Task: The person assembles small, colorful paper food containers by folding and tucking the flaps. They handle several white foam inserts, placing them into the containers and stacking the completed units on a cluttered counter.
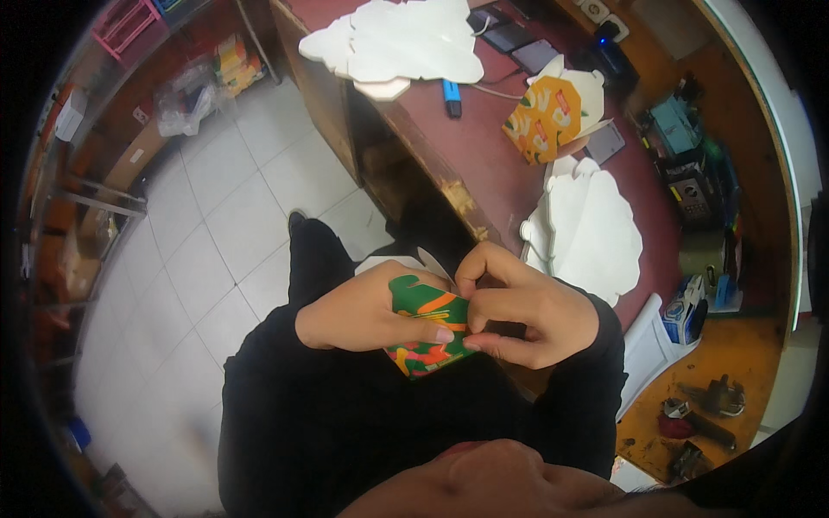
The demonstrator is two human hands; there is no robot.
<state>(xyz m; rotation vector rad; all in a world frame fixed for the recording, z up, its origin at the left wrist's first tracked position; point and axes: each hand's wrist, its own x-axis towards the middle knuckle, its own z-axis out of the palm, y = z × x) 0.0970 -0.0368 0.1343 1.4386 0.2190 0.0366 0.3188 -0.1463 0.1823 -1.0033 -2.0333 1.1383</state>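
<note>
A green patterned paper food box [427,312], with orange and pink shapes on its side, is held over my lap. My left hand [367,311] wraps around it from the left, its thumb lying across the printed face. Bent fingers of my right hand [527,315] pinch the box's right edge near a corner. White inner flaps stick up at the far side, partly hidden behind the hands. An orange folded food box [542,119] stands on the desk with its white flaps raised. Flat white box blanks [591,229] lie stacked just beyond my right hand.
More white blanks [406,43] are piled at the far end of the reddish desk [484,164]. A blue marker [452,97] and phones [535,56] lie there. Tools [721,397] rest on a wooden surface at the right. Shelves and a plastic bag [186,99] line the left side.
</note>
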